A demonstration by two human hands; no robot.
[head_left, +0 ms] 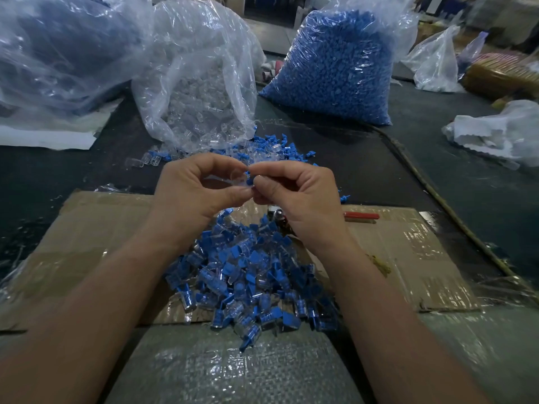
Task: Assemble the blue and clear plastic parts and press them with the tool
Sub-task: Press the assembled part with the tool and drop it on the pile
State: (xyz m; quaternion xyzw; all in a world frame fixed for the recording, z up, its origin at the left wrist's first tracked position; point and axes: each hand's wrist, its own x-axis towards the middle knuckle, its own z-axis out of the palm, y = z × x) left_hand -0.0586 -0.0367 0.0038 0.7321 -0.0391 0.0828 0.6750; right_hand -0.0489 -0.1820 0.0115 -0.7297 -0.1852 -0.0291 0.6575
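Observation:
My left hand [198, 188] pinches a clear plastic part [237, 179] between thumb and fingers. My right hand [297, 191] pinches a small blue part [250, 179] against it, fingertip to fingertip above the table. Below my hands a heap of joined blue-and-clear pieces [250, 275] lies on a taped cardboard sheet [408, 252]. Loose blue and clear parts [262, 147] are scattered behind my hands. The tool with red handles [361, 216] lies on the cardboard to the right, partly hidden behind my right hand.
An open bag of clear parts [198, 91] stands at the back centre, a full bag of blue parts [335, 68] to its right. A large plastic bag [58, 53] fills the back left. Crumpled bags [495, 132] lie at right on the dark table.

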